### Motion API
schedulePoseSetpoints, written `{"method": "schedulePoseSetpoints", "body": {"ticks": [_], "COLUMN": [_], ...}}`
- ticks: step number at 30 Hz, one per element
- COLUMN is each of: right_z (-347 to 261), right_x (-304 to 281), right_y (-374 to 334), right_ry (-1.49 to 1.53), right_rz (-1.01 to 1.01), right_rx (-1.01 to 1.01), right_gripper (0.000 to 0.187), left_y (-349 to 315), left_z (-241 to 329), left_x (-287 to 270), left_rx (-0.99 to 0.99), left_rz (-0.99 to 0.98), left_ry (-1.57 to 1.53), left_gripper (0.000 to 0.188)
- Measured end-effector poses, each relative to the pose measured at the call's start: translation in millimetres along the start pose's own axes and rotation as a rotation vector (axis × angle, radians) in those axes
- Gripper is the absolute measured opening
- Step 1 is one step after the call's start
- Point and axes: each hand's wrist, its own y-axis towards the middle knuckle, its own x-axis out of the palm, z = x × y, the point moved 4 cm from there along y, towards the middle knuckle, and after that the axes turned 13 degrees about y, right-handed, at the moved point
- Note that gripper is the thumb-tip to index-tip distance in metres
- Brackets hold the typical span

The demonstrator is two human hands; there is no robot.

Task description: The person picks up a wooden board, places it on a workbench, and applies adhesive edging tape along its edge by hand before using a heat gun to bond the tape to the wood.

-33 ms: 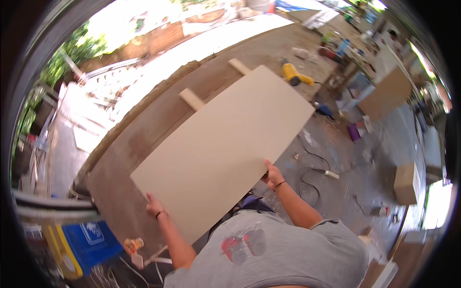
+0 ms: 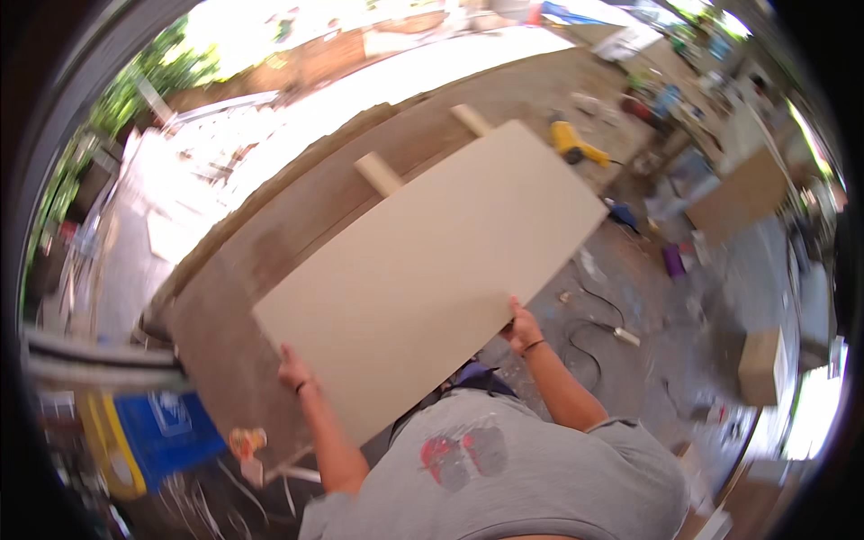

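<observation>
A large pale rectangular board lies slantwise across the middle of the view, its far right corner pointing away from me. My left hand grips its left end, thumb on the top face and the other fingers hidden beneath. On the near long edge, my right hand holds the board the same way, thumb up and fingers underneath. Two pale wooden strips, one at the left and one farther right, stick out from under the far edge onto the brown worktable.
A yellow power tool lies on the worktable past the board's far end. To the right, a cable with a white socket block, a purple container and a wooden box are on the floor. A blue and yellow bag sits at lower left.
The whole view has shifted slightly, so the board and table appear a little farther right. Both hands keep their hold on the board.
</observation>
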Motion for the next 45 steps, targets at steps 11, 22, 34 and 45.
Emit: {"method": "schedulePoseSetpoints", "body": {"ticks": [11, 22, 34, 45], "right_z": [-13.3, -11.7, -8.1, -18.7], "right_x": [3.2, 2.6, -7.1, -11.3], "right_y": [3.3, 8.8, 13.7, 7.8], "right_ry": [0.178, 0.316, 0.367, 0.146], "right_rz": [-0.145, -0.327, -0.195, -0.04], "right_rx": [0.056, 0.143, 0.165, 0.241], "right_gripper": [0.043, 0.044, 0.043, 0.044], "left_y": [15.7, 8.9, 18.4, 24.1], "left_z": [-8.0, 9.8, 8.7, -6.0], "left_x": [11.2, 6.5, 25.5, 27.1], "left_rx": [0.081, 0.174, 0.238, 0.36], "left_rz": [-0.097, -0.176, -0.249, -0.078], "left_ry": [0.186, 0.224, 0.659, 0.594], "left_gripper": [0.069, 0.075, 0.074, 0.083]}}
